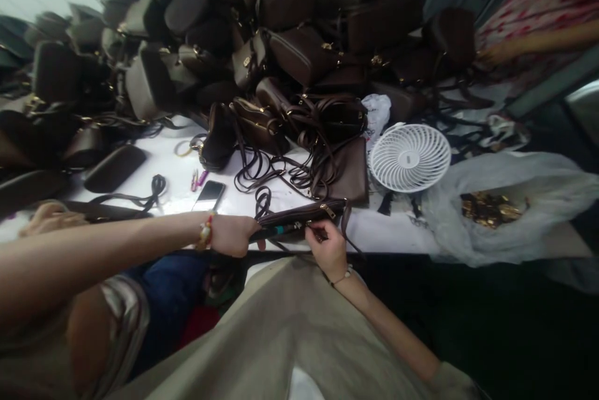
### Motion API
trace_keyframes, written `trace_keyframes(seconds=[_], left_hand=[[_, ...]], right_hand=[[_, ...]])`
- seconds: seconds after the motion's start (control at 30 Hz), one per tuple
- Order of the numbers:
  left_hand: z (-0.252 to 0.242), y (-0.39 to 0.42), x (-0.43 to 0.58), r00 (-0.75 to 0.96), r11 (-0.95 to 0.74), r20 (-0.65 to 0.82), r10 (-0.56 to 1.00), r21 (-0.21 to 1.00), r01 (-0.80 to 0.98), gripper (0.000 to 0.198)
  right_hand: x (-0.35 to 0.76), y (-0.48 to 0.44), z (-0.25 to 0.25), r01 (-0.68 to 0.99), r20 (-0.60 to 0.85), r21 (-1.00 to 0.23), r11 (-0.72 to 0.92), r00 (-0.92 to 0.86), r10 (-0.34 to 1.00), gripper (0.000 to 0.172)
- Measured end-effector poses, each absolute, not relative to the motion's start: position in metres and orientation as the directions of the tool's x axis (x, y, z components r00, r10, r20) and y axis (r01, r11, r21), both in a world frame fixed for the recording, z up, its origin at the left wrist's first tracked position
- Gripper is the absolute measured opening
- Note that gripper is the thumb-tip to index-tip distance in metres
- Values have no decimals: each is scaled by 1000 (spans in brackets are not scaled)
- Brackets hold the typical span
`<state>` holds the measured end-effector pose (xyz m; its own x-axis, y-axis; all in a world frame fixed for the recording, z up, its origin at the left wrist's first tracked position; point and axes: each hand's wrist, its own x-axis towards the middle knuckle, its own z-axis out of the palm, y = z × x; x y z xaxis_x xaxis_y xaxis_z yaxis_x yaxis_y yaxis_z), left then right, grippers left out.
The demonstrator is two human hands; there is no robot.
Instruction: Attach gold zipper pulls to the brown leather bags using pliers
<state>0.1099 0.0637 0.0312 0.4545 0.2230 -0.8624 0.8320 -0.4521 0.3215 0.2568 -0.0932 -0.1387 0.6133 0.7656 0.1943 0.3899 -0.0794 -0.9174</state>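
Left hand (pixel 233 236), lower centre of frame: closed fist, gripping a dark tool with a teal band (pixel 279 229); the tool points right, towards the other hand. Right hand (pixel 330 250): thumb and fingers drawn together, pinching at the near side of a brown bag (pixel 299 211); exact part pinched too small to tell. Bag lies between and just beyond both hands, at the near edge of the white table (pixel 400 231). Long axis runs left to right, right end slightly higher in frame; gold zip pull (pixel 327 209) near that end. Beyond, left of centre: phone (pixel 210 195). Right of centre: white fan (pixel 409 158). Across upper frame: heaped brown bags (pixel 299 53).
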Motion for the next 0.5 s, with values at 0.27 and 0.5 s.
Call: trace_keyframes(seconds=[0.27,0.5], left_hand=[[-2,69,99,501,96,-860,-94,493,865,81],[4,51,104,582,-320,-807,100,528,787,75]], right_hand=[[270,-99,-131,306,131,-949,-71,591,796,9],[276,-100,-121,519,292,-855,24,441,849,8]])
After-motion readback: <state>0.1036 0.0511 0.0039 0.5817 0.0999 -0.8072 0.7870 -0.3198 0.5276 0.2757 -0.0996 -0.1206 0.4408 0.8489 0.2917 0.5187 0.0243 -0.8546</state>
